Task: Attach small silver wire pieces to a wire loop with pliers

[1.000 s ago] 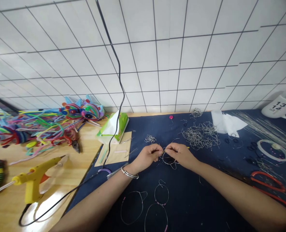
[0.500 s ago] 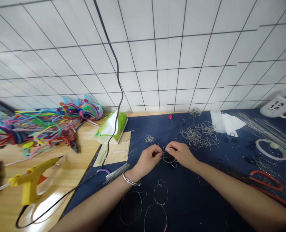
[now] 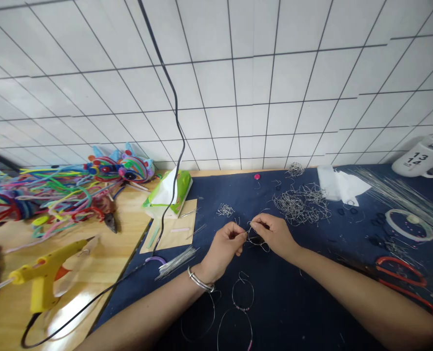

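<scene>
My left hand (image 3: 228,244) and my right hand (image 3: 274,235) meet over the dark blue mat, fingers of both pinched on a thin wire ring (image 3: 263,247). Part of the ring is hidden behind the right fingers. Below lie a small wire loop with pinkish beads (image 3: 243,309) and a larger wire loop (image 3: 251,324), cut off by the lower edge. Another wire loop (image 3: 214,314) lies partly behind my left forearm. Just beyond the hands are a small heap of short wire pieces (image 3: 225,210) and a bigger tangle of bent wires (image 3: 301,204).
Left are a yellow glue gun (image 3: 43,280), pliers (image 3: 110,222), colourful pipe cleaners (image 3: 61,187) and a tissue pack (image 3: 182,187). A black cable (image 3: 176,107) hangs in front. Right are red-handled scissors (image 3: 399,270), a tape roll (image 3: 426,233), straight wires (image 3: 403,195) and a white mug (image 3: 412,163).
My left wrist has turned slightly and its lower fingers show more below the thumb. Both hands still pinch the wire ring at the same place. The view has shifted a little.
</scene>
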`<control>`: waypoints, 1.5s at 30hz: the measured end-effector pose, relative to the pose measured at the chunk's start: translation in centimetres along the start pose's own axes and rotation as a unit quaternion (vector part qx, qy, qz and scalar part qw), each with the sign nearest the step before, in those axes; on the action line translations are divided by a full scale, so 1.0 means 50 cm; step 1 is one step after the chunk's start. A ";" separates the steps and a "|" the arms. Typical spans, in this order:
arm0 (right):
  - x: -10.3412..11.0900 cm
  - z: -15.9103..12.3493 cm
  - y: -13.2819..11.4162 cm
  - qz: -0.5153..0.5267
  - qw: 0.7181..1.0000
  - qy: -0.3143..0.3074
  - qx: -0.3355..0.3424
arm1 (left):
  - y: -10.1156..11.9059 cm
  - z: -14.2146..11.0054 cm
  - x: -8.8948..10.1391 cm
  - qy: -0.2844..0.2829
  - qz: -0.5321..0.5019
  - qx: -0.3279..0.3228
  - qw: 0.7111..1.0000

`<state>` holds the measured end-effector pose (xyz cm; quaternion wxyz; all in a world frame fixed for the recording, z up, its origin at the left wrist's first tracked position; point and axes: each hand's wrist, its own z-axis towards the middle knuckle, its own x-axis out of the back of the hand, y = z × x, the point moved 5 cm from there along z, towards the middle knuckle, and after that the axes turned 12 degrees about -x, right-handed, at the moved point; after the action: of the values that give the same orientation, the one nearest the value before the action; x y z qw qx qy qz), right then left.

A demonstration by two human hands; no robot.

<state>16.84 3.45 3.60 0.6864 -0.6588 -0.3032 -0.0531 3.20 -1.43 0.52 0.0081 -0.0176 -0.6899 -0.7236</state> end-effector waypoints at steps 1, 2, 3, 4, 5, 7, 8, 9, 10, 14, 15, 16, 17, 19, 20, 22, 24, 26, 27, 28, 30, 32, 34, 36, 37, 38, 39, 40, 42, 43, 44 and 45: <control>-0.001 0.001 0.002 0.010 1.000 -0.007 -0.006 | -0.002 0.000 -0.002 -0.006 -0.019 0.009 1.000; -0.002 0.002 0.004 0.019 1.000 -0.015 -0.012 | -0.004 0.000 -0.004 -0.015 -0.033 0.017 0.999; -0.004 0.003 0.006 0.028 0.999 -0.023 -0.017 | -0.005 0.001 -0.005 -0.024 -0.041 0.023 0.999; -0.005 0.005 0.008 0.036 0.999 -0.029 -0.021 | -0.005 0.002 -0.004 -0.034 -0.041 0.025 0.998; -0.005 0.005 0.009 0.042 0.998 -0.034 -0.023 | -0.005 0.004 -0.003 -0.044 -0.033 0.023 0.998; -0.005 0.007 0.009 0.048 0.998 -0.039 -0.023 | -0.002 0.009 0.002 -0.058 0.001 0.011 0.998; -0.004 0.008 0.008 0.046 0.998 -0.042 -0.024 | 0.002 0.012 0.006 -0.060 0.028 -0.001 0.998; -0.004 0.009 0.008 0.041 0.998 -0.048 -0.026 | 0.007 0.015 0.011 -0.058 0.060 -0.019 0.996; -0.005 0.010 0.007 0.035 0.997 -0.058 -0.029 | 0.015 0.019 0.017 -0.055 0.096 -0.042 0.993; -0.006 0.011 0.003 0.014 0.995 -0.097 -0.034 | 0.053 0.027 0.026 -0.067 0.211 -0.151 0.963; -0.004 0.011 0.001 0.013 0.995 -0.092 -0.030 | 0.056 0.028 0.026 -0.072 0.219 -0.153 0.961; -0.001 0.009 -0.001 0.013 0.996 -0.080 -0.026 | 0.056 0.028 0.026 -0.074 0.221 -0.145 0.962; 0.001 0.007 -0.004 0.014 0.998 -0.064 -0.021 | 0.053 0.027 0.026 -0.074 0.217 -0.131 0.964; 0.005 0.002 -0.008 0.020 0.999 -0.035 -0.013 | 0.041 0.022 0.022 -0.068 0.192 -0.091 0.975; 0.005 -0.001 -0.010 0.023 0.999 -0.025 -0.011 | 0.034 0.018 0.019 -0.063 0.170 -0.070 0.981; 0.004 -0.006 -0.011 0.030 0.999 -0.011 -0.010 | 0.020 0.008 0.010 -0.044 0.108 -0.029 0.993; 0.004 -0.008 -0.010 0.037 0.999 0.001 -0.009 | 0.011 -0.003 0.002 -0.019 0.051 -0.003 0.999; 0.004 -0.005 -0.007 0.041 0.999 0.001 -0.009 | 0.009 -0.010 -0.006 -0.012 0.008 0.014 1.000; 0.003 -0.003 -0.004 0.041 0.999 -0.003 -0.010 | 0.009 -0.012 -0.009 -0.013 -0.008 0.018 1.000; 0.003 0.000 -0.001 0.040 0.999 -0.008 -0.012 | 0.010 -0.012 -0.011 -0.015 -0.023 0.021 0.999; 0.003 0.006 0.005 0.036 0.999 -0.015 -0.015 | 0.012 -0.010 -0.012 -0.021 -0.046 0.022 0.998; 0.004 0.011 0.007 0.030 0.999 -0.019 -0.014 | 0.014 -0.005 -0.009 -0.029 -0.060 0.022 0.998; 0.003 0.014 0.007 0.021 0.999 -0.038 -0.011 | 0.012 -0.001 -0.007 -0.041 -0.067 0.029 0.996; 0.002 0.014 0.004 0.014 0.998 -0.061 -0.011 | 0.008 0.003 -0.005 -0.056 -0.073 0.041 0.995; 0.002 0.014 0.001 0.012 0.997 -0.070 -0.011 | 0.006 0.004 -0.005 -0.064 -0.074 0.047 0.994; 0.002 0.013 -0.002 0.011 0.997 -0.077 -0.010 | 0.005 0.005 -0.005 -0.071 -0.073 0.051 0.993; 0.001 0.012 -0.005 0.009 0.996 -0.084 -0.009 | 0.004 0.005 -0.005 -0.077 -0.071 0.053 0.993; 0.001 0.010 -0.008 0.008 0.996 -0.090 -0.008 | 0.004 0.006 -0.005 -0.085 -0.067 0.054 0.993; 0.002 0.006 -0.013 0.008 0.996 -0.092 -0.006 | 0.005 0.006 -0.005 -0.098 -0.060 0.053 0.992; 0.003 0.003 -0.016 0.012 0.996 -0.085 -0.004 | 0.006 0.006 -0.005 -0.099 -0.057 0.050 0.992; 0.005 0.001 -0.018 0.017 0.997 -0.075 -0.001 | 0.007 0.006 -0.005 -0.098 -0.054 0.046 0.993; 0.006 -0.001 -0.020 0.024 0.998 -0.062 0.002 | 0.008 0.005 -0.005 -0.096 -0.050 0.042 0.993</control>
<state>16.64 3.36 4.61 0.6689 -0.6663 -0.3295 0.0052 3.47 -1.18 0.94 -0.0937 -0.0516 -0.7170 -0.6888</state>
